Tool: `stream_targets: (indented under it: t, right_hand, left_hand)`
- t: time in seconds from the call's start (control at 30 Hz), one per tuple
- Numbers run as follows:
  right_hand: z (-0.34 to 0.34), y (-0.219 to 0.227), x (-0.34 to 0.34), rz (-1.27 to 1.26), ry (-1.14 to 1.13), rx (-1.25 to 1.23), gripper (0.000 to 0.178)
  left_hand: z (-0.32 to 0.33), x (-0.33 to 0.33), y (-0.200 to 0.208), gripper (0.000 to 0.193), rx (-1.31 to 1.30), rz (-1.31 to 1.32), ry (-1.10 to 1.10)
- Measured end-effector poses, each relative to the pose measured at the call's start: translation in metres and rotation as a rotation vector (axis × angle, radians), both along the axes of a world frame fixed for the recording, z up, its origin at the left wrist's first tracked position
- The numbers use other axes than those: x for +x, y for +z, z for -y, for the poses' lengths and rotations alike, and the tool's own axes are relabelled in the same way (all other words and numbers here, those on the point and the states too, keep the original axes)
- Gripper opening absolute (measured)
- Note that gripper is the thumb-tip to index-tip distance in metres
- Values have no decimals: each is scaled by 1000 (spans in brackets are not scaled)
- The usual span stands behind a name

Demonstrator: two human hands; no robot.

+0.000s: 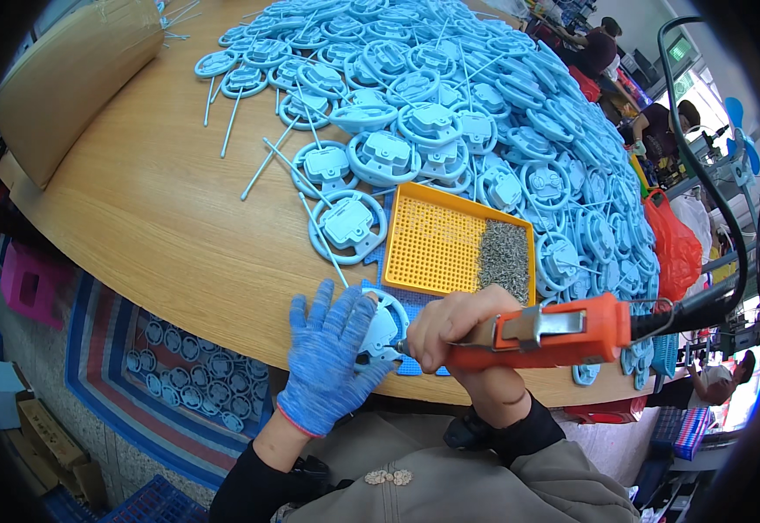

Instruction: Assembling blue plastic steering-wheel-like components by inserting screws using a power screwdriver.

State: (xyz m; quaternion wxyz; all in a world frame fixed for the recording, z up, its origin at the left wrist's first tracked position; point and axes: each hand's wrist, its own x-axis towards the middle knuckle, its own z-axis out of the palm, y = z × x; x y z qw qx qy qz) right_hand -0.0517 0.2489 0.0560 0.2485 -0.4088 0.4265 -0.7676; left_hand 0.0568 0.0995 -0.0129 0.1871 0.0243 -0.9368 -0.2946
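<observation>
My left hand (326, 359), in a blue knitted glove, grips a light blue toy steering wheel (383, 326) by its left side at the table's near edge. My right hand (460, 329) is bare and wrapped round an orange electric screwdriver (576, 335) that lies level, its tip pointing left at the wheel's lower right part. Whether the tip touches a screw is hard to make out. Just beyond both hands sits a yellow perforated tray (432, 242), with many small metal screws (504, 258) heaped in its right end. Beneath the held wheel a blue mat (411, 300) partly shows.
A large pile of light blue toy steering wheels (415, 87), some with thin rods, covers the table's far and right side. A cardboard box (79, 78) stands far left. The screwdriver's black cable (729, 209) arcs up right. On the floor, a striped bag (149, 405) holds more wheels.
</observation>
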Motion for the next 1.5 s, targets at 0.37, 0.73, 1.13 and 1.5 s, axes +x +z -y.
stream_targets:
  t: [0.37, 0.73, 1.13, 1.5]
  right_hand:
    - [9, -1, 5, -129, -66, 75, 37]
    - [7, 5, 2, -287, -17, 198, 44]
    - [5, 1, 2, 126, -62, -27, 63]
    - [7, 15, 6, 0, -121, -83, 70]
  left_hand:
    - [-7, -2, -16, 76, 141, -40, 33]
    - [-10, -5, -14, 79, 162, -74, 92]
    - [-9, 2, -3, 48, 30, -102, 91]
    - [-9, 7, -8, 22, 245, -208, 5]
